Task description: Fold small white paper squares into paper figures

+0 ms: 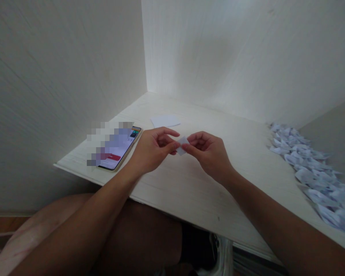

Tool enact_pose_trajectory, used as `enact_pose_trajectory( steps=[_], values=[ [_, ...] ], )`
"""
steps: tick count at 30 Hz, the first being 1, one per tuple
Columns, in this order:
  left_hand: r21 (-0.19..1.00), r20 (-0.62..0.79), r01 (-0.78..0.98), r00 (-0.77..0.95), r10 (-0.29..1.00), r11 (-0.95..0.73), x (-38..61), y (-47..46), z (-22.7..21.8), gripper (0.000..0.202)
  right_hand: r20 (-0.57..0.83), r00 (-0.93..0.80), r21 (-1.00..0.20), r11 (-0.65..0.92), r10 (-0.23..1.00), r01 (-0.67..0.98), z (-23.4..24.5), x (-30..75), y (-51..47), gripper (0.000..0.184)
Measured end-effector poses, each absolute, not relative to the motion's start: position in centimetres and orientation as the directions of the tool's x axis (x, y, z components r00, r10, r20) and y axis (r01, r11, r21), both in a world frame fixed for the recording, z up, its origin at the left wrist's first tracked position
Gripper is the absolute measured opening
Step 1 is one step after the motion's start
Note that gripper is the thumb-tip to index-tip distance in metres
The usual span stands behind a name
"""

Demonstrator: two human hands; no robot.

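Observation:
A small folded piece of white paper (183, 146) is held up over the desk between both hands. My left hand (156, 147) pinches its left edge between thumb and fingers. From the other side, my right hand (208, 151) grips it with the thumb on the near face and the other fingers curled behind. Beyond my left hand, a flat stack or sheet of white paper (165, 120) lies on the desk. The fingertips behind the folded piece are partly hidden.
A phone (117, 149) with its screen lit, partly blurred out, lies left of my left hand. Many folded white paper pieces (310, 168) are heaped along the right side of the pale desk (172, 191). Walls rise at the left and back.

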State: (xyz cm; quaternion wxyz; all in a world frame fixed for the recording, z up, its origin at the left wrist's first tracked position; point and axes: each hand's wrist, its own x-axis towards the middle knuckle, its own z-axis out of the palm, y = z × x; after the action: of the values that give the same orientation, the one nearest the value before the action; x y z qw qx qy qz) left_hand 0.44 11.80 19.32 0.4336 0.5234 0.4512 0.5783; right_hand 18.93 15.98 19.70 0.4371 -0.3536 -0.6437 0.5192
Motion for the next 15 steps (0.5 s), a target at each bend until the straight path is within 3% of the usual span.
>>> enact_pose_trajectory(
  steps=[5, 15],
  values=[
    [0.970, 0.233, -0.043, -0.128, 0.964, -0.241, 0.5, 12.1, 19.2, 0.032, 0.175, -0.387, -0.978, 0.204, 0.905, 0.035, 20.0, 19.1, 16.3, 0.041],
    [0.956, 0.268, 0.141, -0.050, 0.962, -0.259, 0.1, 12.1, 18.9, 0.019, 0.229, -0.433, -0.948, 0.301, 0.872, 0.106, 19.8, 19.4, 17.1, 0.039]
  ],
)
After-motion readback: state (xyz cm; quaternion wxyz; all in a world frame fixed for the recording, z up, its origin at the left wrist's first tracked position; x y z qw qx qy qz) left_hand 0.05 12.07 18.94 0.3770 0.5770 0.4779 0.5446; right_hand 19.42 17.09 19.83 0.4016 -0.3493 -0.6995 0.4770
